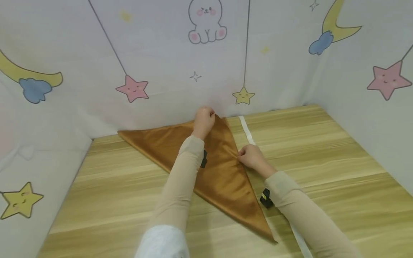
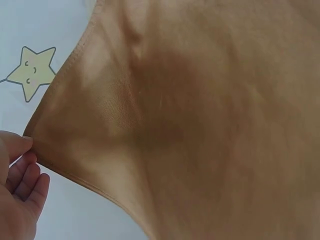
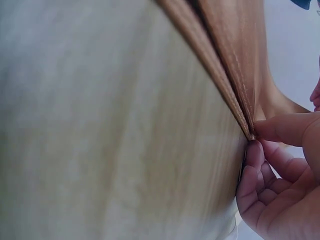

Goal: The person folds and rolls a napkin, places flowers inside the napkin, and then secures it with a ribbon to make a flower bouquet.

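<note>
A shiny brown satin cloth, folded into a triangle, lies across the wood-patterned tabletop. At its top corner my left hand pinches the fabric and lifts it a little. The left wrist view shows thumb and fingertips of the left hand on the corner of the cloth. Partway down the right-hand edge, my right hand pinches the border. In the right wrist view the layered hems run together between thumb and fingers of the right hand.
A white strip runs along the tabletop right of the cloth and passes beneath the right forearm. Fabric walls printed with stars, moons and a white animal enclose the table at the back and sides. Black wrist cameras sit at both cuffs.
</note>
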### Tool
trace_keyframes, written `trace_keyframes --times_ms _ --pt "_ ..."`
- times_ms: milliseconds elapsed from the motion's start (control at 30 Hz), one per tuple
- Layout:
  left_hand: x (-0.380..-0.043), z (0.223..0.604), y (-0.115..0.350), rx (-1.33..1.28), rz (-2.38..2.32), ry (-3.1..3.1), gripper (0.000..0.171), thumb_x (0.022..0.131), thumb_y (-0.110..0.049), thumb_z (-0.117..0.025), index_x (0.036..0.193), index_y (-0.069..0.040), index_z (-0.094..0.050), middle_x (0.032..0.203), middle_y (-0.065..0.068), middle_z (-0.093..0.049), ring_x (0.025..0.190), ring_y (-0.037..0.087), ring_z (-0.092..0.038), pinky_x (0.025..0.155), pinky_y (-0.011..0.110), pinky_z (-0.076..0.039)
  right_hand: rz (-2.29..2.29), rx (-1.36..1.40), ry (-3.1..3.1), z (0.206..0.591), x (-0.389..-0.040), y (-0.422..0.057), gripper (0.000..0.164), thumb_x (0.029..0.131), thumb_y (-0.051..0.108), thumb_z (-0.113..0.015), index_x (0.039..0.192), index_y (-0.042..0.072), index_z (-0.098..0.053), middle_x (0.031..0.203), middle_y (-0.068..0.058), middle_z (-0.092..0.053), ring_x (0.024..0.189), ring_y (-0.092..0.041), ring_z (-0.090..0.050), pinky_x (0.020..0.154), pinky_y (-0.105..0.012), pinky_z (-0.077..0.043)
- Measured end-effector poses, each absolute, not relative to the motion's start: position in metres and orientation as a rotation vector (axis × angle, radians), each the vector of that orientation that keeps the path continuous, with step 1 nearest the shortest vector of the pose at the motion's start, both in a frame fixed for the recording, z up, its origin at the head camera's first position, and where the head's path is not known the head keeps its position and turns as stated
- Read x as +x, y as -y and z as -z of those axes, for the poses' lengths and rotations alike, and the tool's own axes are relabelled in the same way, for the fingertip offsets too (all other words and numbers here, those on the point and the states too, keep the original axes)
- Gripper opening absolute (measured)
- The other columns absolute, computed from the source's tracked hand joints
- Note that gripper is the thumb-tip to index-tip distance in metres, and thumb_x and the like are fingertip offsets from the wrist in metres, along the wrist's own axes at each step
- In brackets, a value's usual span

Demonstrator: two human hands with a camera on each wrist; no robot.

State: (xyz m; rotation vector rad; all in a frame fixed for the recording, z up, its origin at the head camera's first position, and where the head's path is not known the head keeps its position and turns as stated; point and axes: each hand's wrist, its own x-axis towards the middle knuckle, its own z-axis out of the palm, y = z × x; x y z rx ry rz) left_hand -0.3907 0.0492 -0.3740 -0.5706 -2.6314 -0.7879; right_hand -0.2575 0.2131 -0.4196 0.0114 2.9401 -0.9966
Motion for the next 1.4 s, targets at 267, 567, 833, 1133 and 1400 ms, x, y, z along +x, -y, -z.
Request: trace_keyframes --times_ms 267,567,833,1133,1400 --pt "-0.401 0.391 -0.058 -0.56 0.832 2.562 0.016 0.083 0.0 -0.054 0.087 0.002 -0.069 0.089 0.016 -0.065 0.088 0.028 -0.06 0.08 0.032 -0.048 0.993 0.011 -2.947 0.421 -0.26 -0.213 0.009 0.07 0.01 -0.064 0.072 0.002 -0.067 0.073 -0.009 -0.065 0.067 -0.02 -0.056 0.064 -0.031 -0.046" --pt "-0.401 0.407 -0.065 -0.583 0.881 2.543 0.017 0.08 0.004 -0.052 0.084 0.004 -0.069 0.088 0.018 -0.065 0.088 0.028 -0.06 0.08 0.033 -0.048 1.005 0.018 -2.944 0.428 -0.258 -0.214 0.011 0.069 0.011 -0.067 0.075 0.002 -0.067 0.077 -0.009 -0.066 0.07 -0.021 -0.058 0.067 -0.032 -0.047" --pt "-0.399 0.406 -0.065 -0.569 0.972 2.568 0.018 0.08 0.003 -0.05 0.08 0.003 -0.068 0.08 0.015 -0.065 0.074 0.024 -0.056 0.07 0.032 -0.046 1.07 -0.02 -2.948 0.432 -0.264 -0.218 0.01 0.066 0.012 -0.069 0.071 0.004 -0.067 0.072 -0.007 -0.065 0.067 -0.02 -0.058 0.064 -0.031 -0.047" --pt "-0.388 0.395 -0.048 -0.617 0.987 2.615 0.017 0.082 -0.001 -0.052 0.086 0.002 -0.069 0.087 0.014 -0.067 0.082 0.024 -0.061 0.074 0.032 -0.049 1.051 0.022 -2.918 0.425 -0.263 -0.216 0.018 0.067 0.013 -0.068 0.081 0.001 -0.068 0.08 -0.01 -0.067 0.072 -0.022 -0.059 0.066 -0.032 -0.048" --pt "-0.355 0.373 -0.029 -0.77 0.915 2.643 0.015 0.085 -0.004 -0.055 0.091 -0.002 -0.069 0.091 0.011 -0.067 0.086 0.021 -0.061 0.076 0.028 -0.049 1.017 -0.007 -2.893 0.424 -0.265 -0.221 0.022 0.073 0.017 -0.066 0.088 0.0 -0.066 0.087 -0.012 -0.066 0.079 -0.024 -0.058 0.07 -0.033 -0.046"
